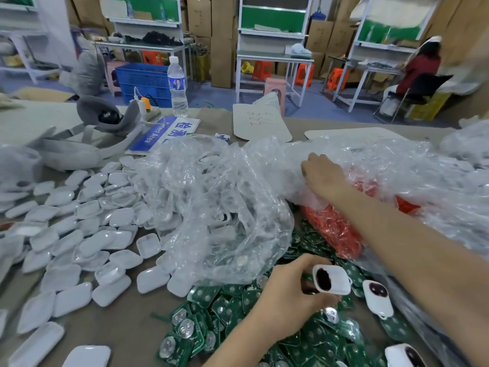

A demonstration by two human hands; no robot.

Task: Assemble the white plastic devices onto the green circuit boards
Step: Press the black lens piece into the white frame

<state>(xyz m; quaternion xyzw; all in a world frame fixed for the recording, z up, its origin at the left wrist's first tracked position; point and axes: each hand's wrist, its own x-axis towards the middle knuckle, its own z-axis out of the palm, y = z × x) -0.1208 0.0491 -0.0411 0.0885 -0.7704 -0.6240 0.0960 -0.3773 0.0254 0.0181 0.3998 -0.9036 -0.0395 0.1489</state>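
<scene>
My left hand (288, 292) grips a white plastic device (330, 279) with a dark oval window, held over a heap of green circuit boards (201, 329) at the bottom centre. Two more white devices lie on the boards at the right, one (377, 298) close to my hand and another (404, 356) at the bottom edge. My right hand (324, 173) reaches far forward and rests on a crumpled clear plastic bag (370, 160); its fingertips are hidden in the folds. Many white shell covers (87, 239) are spread over the left of the table.
A second clear bag (219, 207) lies in the middle. Red parts (336, 229) show through the right bag. A grey headset (87, 133), a blue sign (164, 133), a water bottle (176, 86) and white cards sit at the back. A seated person (420, 70) works far right.
</scene>
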